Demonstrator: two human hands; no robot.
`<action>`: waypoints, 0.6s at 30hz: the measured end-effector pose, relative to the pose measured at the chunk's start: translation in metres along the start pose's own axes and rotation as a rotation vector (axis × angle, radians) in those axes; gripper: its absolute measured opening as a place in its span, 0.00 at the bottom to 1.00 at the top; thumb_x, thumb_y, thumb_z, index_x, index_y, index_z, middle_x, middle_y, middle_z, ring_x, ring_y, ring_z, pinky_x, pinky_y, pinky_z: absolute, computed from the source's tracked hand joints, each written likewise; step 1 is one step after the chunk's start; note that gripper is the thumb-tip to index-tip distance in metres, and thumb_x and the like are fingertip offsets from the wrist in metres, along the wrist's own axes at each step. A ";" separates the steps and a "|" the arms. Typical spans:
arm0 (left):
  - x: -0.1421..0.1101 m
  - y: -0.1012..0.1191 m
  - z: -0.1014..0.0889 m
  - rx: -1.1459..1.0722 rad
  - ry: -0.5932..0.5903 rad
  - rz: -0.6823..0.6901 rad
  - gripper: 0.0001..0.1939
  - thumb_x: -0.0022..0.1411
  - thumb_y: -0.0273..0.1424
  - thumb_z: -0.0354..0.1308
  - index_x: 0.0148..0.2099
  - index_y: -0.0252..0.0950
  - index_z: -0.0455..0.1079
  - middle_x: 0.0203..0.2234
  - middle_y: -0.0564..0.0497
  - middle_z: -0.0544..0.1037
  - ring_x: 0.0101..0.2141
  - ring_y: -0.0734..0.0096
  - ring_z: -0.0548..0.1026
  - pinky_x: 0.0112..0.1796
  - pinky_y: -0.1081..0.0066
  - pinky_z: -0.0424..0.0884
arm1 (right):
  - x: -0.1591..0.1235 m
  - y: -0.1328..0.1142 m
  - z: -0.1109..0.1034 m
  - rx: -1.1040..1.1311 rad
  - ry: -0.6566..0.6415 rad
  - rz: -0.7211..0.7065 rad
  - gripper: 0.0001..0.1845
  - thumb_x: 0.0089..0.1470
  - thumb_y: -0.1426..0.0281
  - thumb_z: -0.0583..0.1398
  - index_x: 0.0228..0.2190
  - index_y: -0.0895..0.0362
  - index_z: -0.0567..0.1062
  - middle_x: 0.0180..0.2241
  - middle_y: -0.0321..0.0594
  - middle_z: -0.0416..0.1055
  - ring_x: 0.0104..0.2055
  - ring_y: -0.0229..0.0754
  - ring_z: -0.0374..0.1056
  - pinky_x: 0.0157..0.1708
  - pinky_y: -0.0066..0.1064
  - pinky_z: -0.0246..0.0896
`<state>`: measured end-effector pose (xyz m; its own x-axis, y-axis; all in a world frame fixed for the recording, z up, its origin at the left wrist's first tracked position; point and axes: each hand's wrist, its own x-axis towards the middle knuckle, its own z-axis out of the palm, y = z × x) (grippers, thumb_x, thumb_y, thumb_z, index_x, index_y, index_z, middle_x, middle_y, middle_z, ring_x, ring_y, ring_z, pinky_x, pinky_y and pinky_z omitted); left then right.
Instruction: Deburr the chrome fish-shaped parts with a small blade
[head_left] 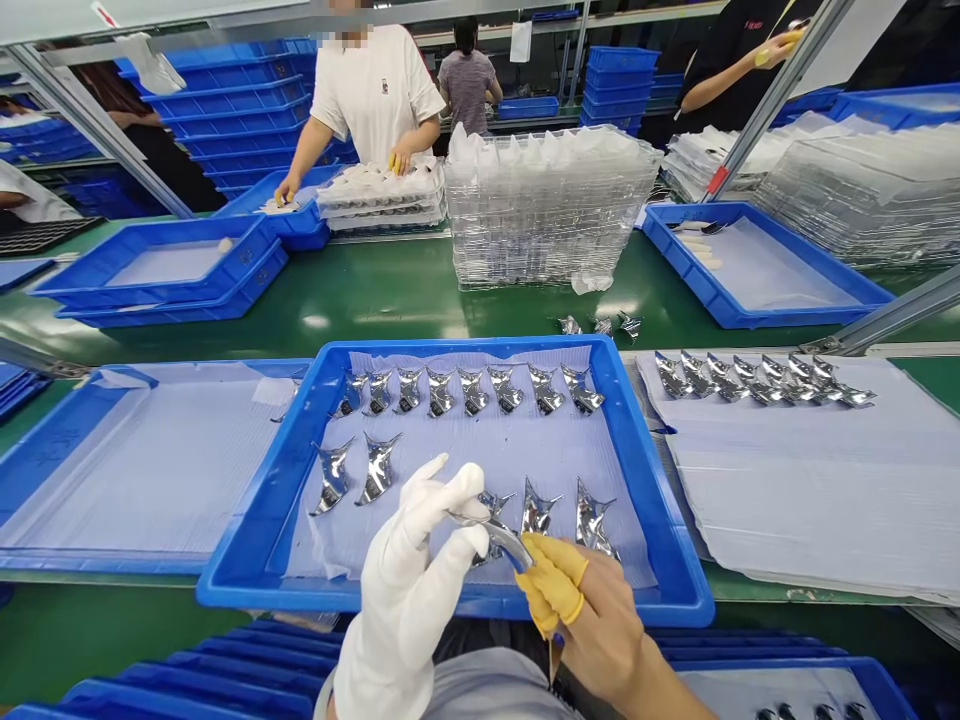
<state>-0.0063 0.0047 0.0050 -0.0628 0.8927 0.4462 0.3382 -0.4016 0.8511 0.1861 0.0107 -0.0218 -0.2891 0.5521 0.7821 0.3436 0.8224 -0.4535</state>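
At the bottom centre of the frame, the person's left hand [401, 590], in a white fabric glove, and right hand [600, 625], its fingertips sheathed in yellow finger cots [551, 580], hold one mirror-chrome curved part [499, 540] between them, just above the near rim of a blue plastic tray [420, 345]. The gloved fingers close on one end and the cots pinch the other, so both grips are together and clamped on the part; glove and cots probably keep bare skin off the polished surface. A thin dark pointed object [553, 660] shows under the right hand, too small to name. The tray's pale sheet liner [480, 450] carries more chrome parts: a row of eight [469, 390] along the far side, two at left and three near the hands, set apart, likely so their bright faces do not rub. At right, further parts [750, 378] overlap on a white sheet [787, 480]. At upper centre, a stack of clear plastic trays [551, 210] stands on the green workbench [375, 310], and beyond, a co-worker's hand [401, 158] rests on white-lined stacked trays [382, 195]
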 end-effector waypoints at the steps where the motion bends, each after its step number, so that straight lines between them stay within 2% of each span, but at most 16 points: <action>1: 0.000 0.000 0.000 -0.004 0.004 0.011 0.26 0.70 0.27 0.61 0.66 0.57 0.70 0.39 0.57 0.85 0.37 0.67 0.80 0.64 0.50 0.64 | -0.002 0.001 0.001 0.008 0.009 -0.002 0.20 0.65 0.80 0.53 0.52 0.59 0.78 0.37 0.53 0.84 0.32 0.46 0.81 0.29 0.32 0.77; 4: -0.003 0.003 0.002 0.006 0.051 0.078 0.23 0.70 0.26 0.60 0.62 0.54 0.74 0.37 0.56 0.84 0.38 0.65 0.80 0.64 0.47 0.64 | -0.007 0.005 0.005 -0.006 0.025 0.066 0.20 0.61 0.83 0.55 0.49 0.58 0.80 0.40 0.52 0.84 0.36 0.46 0.82 0.34 0.33 0.77; 6: -0.003 0.007 0.004 0.053 0.084 0.140 0.22 0.70 0.26 0.60 0.61 0.52 0.75 0.35 0.56 0.84 0.38 0.64 0.80 0.64 0.46 0.62 | -0.009 0.007 0.009 0.002 0.020 0.159 0.20 0.59 0.84 0.56 0.45 0.55 0.80 0.39 0.48 0.84 0.34 0.45 0.81 0.33 0.32 0.77; 10: -0.002 0.017 0.005 0.135 0.035 0.254 0.23 0.69 0.28 0.61 0.63 0.51 0.74 0.29 0.56 0.83 0.32 0.65 0.79 0.65 0.42 0.59 | -0.004 0.009 0.014 0.202 -0.023 0.343 0.13 0.62 0.80 0.57 0.39 0.55 0.80 0.31 0.43 0.82 0.28 0.42 0.75 0.28 0.30 0.71; 12: 0.000 0.019 0.005 0.124 0.022 0.272 0.22 0.70 0.30 0.61 0.63 0.51 0.74 0.29 0.56 0.83 0.31 0.65 0.79 0.65 0.40 0.58 | 0.001 0.008 0.015 0.323 -0.034 0.402 0.11 0.65 0.76 0.57 0.35 0.54 0.79 0.28 0.41 0.79 0.27 0.41 0.71 0.27 0.30 0.68; 15: 0.002 0.016 0.007 0.024 0.089 0.156 0.17 0.68 0.30 0.64 0.56 0.52 0.79 0.33 0.57 0.85 0.34 0.66 0.80 0.66 0.44 0.60 | 0.008 0.002 0.011 0.499 -0.038 0.522 0.13 0.65 0.72 0.59 0.27 0.54 0.75 0.22 0.34 0.70 0.24 0.37 0.62 0.26 0.29 0.60; 18: 0.003 0.011 0.010 -0.131 0.180 -0.150 0.08 0.66 0.33 0.67 0.46 0.50 0.82 0.38 0.56 0.87 0.43 0.63 0.83 0.62 0.50 0.69 | 0.014 -0.006 0.005 0.695 -0.102 0.740 0.17 0.63 0.67 0.64 0.23 0.54 0.71 0.20 0.31 0.63 0.22 0.35 0.54 0.23 0.28 0.52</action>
<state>0.0061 0.0052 0.0127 -0.2730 0.8981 0.3448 0.1889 -0.3014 0.9346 0.1757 0.0138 -0.0104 -0.3004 0.9367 0.1798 -0.1185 0.1504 -0.9815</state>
